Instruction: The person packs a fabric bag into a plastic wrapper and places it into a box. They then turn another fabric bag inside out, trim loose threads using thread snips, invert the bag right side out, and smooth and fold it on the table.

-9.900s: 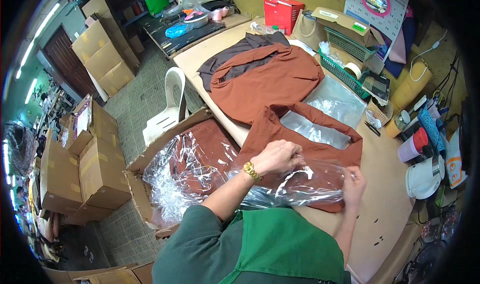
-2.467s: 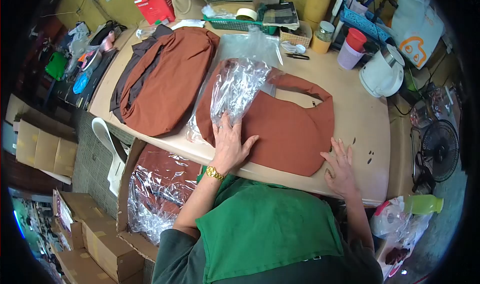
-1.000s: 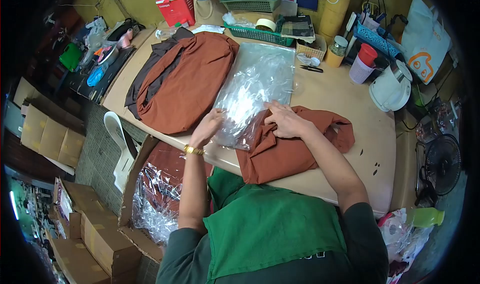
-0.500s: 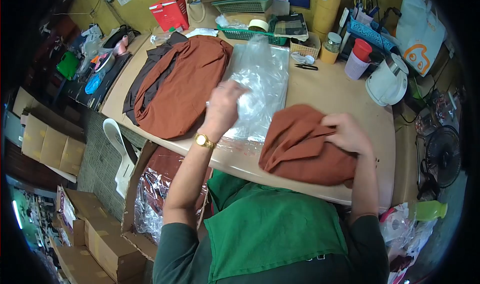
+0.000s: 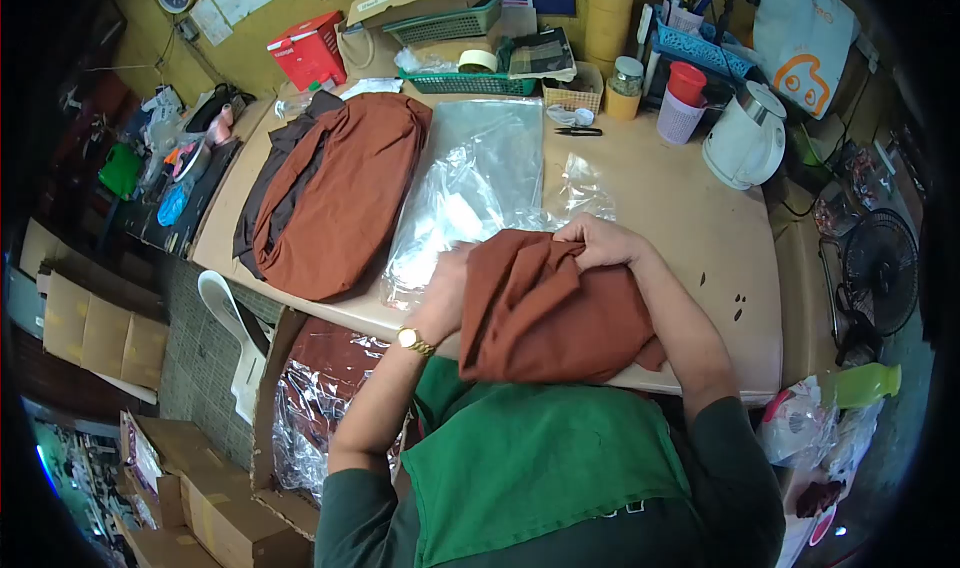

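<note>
A bundled rust-brown fabric piece (image 5: 560, 313), folded and creased, is held at the table's front edge, against the green cloth on my lap. My right hand (image 5: 603, 242) is closed on its upper edge. My left hand (image 5: 447, 293) is at the bundle's left side, with its fingers hidden behind the fabric and smeared. Behind the bundle lies a stack of clear plastic bags (image 5: 485, 148). One crumpled clear plastic bag (image 5: 583, 193) sticks out past the bundle's top edge, near my right hand; its lower part is hidden.
More rust-brown fabric (image 5: 345, 198) lies on the left of the table over dark fabric (image 5: 262, 193). At the back stand green baskets (image 5: 470, 83), small scissors-like snips (image 5: 578, 131), a jar (image 5: 626, 88), a cup (image 5: 682, 113) and a white kettle (image 5: 747, 138). A carton (image 5: 265, 428) stands below left.
My left hand has moved down from the bag stack to the bundle. My right hand has brought the fabric left. A clear bag lifted off the stack now shows behind the bundle.
</note>
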{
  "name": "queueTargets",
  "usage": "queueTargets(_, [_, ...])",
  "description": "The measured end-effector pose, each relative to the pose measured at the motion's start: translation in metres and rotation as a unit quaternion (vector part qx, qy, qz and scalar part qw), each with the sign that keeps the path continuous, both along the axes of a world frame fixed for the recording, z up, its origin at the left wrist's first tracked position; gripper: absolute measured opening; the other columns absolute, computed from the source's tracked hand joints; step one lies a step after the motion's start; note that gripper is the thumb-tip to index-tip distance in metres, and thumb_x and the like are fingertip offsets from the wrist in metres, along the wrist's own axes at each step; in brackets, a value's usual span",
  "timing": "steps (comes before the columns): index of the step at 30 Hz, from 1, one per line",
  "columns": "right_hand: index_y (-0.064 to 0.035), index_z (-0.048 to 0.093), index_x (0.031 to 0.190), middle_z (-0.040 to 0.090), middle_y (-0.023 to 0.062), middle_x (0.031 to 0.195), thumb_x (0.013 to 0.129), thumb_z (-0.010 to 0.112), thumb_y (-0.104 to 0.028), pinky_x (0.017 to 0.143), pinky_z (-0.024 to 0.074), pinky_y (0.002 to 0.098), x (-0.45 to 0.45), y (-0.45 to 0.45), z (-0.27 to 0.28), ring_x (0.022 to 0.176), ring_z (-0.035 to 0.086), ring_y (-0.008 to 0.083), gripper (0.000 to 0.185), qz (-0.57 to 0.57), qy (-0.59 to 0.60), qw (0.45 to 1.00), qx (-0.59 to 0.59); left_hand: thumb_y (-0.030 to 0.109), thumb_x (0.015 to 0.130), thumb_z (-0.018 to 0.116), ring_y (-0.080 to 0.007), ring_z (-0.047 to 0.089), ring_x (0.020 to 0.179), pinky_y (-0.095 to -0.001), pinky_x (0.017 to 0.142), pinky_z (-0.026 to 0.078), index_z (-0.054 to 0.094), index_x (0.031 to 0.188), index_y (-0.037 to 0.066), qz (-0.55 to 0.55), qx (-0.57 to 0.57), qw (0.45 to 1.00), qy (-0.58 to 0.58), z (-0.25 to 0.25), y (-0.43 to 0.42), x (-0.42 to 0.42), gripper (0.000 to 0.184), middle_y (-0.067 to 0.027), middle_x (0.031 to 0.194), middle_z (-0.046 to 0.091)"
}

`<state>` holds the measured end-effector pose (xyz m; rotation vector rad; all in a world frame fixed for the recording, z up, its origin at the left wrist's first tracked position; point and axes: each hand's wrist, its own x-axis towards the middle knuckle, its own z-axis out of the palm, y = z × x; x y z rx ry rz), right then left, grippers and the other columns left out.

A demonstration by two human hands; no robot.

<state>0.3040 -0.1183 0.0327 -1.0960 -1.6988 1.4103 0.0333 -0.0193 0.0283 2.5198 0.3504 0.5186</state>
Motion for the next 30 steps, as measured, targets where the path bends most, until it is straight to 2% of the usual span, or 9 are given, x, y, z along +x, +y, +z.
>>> queueTargets(3, [0.0018, 0.067, 0.086, 0.063, -0.0072, 0.078, 0.076, 0.071, -0.001, 0.069, 0.0453, 0.0237, 0.003, 0.008, -0.031, 0.075, 0.052, 0.0018, 0.011, -0.084, -0.017, 0.996, -0.016, 0.001, 0.075, 0.065, -0.034, 0.063, 0.093, -0.0432, 0.076, 0.053, 0.054, 0.13, 0.001, 0.204, 0.147, 0.968, 0.011, 0.019, 0.006, -0.02, 0.057, -0.0121, 0.136, 0.05])
queueTargets(7, [0.002, 0.07, 0.096, 0.068, -0.0024, 0.087, 0.078, 0.067, 0.001, 0.075, 0.0474, 0.0247, -0.01, 0.018, -0.045, 0.082, 0.057, 0.005, 0.018, -0.153, -0.041, 0.987, 0.011, -0.005, 0.078, 0.056, -0.035, 0.066, 0.079, -0.0419, 0.064, 0.055, 0.048, 0.137, 0.002, 0.167, 0.164, 0.972, 0.023, 0.025, -0.013, -0.011, 0.06, -0.0102, 0.156, 0.029])
queueTargets(11, [0.0004, 0.071, 0.102, 0.072, 0.0059, 0.096, 0.079, 0.058, -0.001, 0.083, 0.0494, 0.03, 0.004, 0.02, -0.043, 0.09, 0.064, 0.0131, 0.026, -0.419, -0.073, 0.903, 0.055, -0.004, 0.079, 0.054, -0.0266, 0.068, 0.077, -0.0368, 0.061, 0.056, 0.051, 0.135, 0.003, 0.119, 0.223, 0.957, 0.14, 0.073, -0.048, -0.014, 0.056, -0.0084, 0.16, 0.022])
queueTargets(15, [-0.005, 0.069, 0.109, 0.07, 0.0071, 0.104, 0.084, 0.062, -0.004, 0.083, 0.0486, 0.0312, 0.002, 0.013, -0.017, 0.094, 0.062, 0.015, 0.026, -0.552, 0.2, 0.809, 0.042, -0.003, 0.077, 0.056, -0.024, 0.068, 0.074, -0.0342, 0.06, 0.055, 0.048, 0.138, 0.002, 0.098, 0.198, 0.97, 0.101, 0.065, -0.047, -0.012, 0.062, -0.01, 0.16, 0.019])
queueTargets(20, [0.0004, 0.055, 0.117, 0.06, 0.0153, 0.11, 0.089, 0.061, -0.013, 0.084, 0.049, 0.0369, -0.067, 0.028, 0.004, 0.089, 0.06, 0.0267, 0.032, -0.413, -0.129, 0.885, 0.172, -0.002, 0.074, 0.056, -0.0346, 0.067, 0.079, -0.0395, 0.062, 0.056, 0.03, 0.149, 0.006, -0.046, 0.115, 0.991, 0.042, 0.066, -0.079, 0.04, 0.08, -0.0197, 0.153, 0.032])
queueTargets(23, [-0.002, 0.059, 0.11, 0.058, 0.0215, 0.109, 0.086, 0.059, -0.015, 0.079, 0.049, 0.0425, -0.063, 0.042, 0.031, 0.088, 0.061, 0.0373, 0.027, -0.402, -0.362, 0.793, 0.279, -0.003, 0.07, 0.06, -0.0406, 0.064, 0.099, -0.0436, 0.079, 0.056, 0.028, 0.149, 0.002, -0.2, -0.002, 0.978, 0.05, 0.099, -0.111, 0.054, 0.085, -0.0249, 0.152, 0.029])
queueTargets(25, [-0.0036, 0.062, 0.106, 0.06, 0.0183, 0.11, 0.087, 0.058, -0.019, 0.08, 0.0463, 0.0532, -0.054, 0.049, 0.078, 0.1, 0.059, 0.0375, 0.025, -0.339, -0.466, 0.81, 0.104, -0.003, 0.071, 0.058, -0.0423, 0.062, 0.103, -0.0439, 0.083, 0.055, 0.028, 0.149, 0.003, -0.243, -0.067, 0.967, 0.041, 0.117, -0.119, 0.05, 0.084, -0.0241, 0.153, 0.028])
queueTargets(27, [-0.0049, 0.062, 0.105, 0.061, 0.0172, 0.111, 0.086, 0.06, -0.023, 0.084, 0.0404, 0.0626, -0.058, 0.035, 0.096, 0.113, 0.053, 0.0406, 0.026, -0.341, -0.643, 0.588, 0.353, -0.002, 0.073, 0.057, -0.0428, 0.059, 0.111, -0.0426, 0.088, 0.053, 0.027, 0.15, 0.004, -0.238, -0.098, 0.964, -0.062, 0.124, -0.113, 0.039, 0.083, -0.024, 0.153, 0.028])
queueTargets(30, [-0.007, 0.051, 0.128, 0.046, 0.0218, 0.136, 0.09, 0.059, -0.036, 0.101, 0.0304, 0.0659, -0.064, 0.024, 0.068, 0.134, 0.033, 0.047, 0.049, -0.207, -0.583, 0.747, 0.244, -0.002, 0.075, 0.056, -0.0426, 0.051, 0.122, -0.0428, 0.095, 0.049, 0.027, 0.151, 0.005, -0.141, -0.074, 0.986, -0.056, 0.122, -0.093, 0.025, 0.081, -0.0248, 0.153, 0.028])
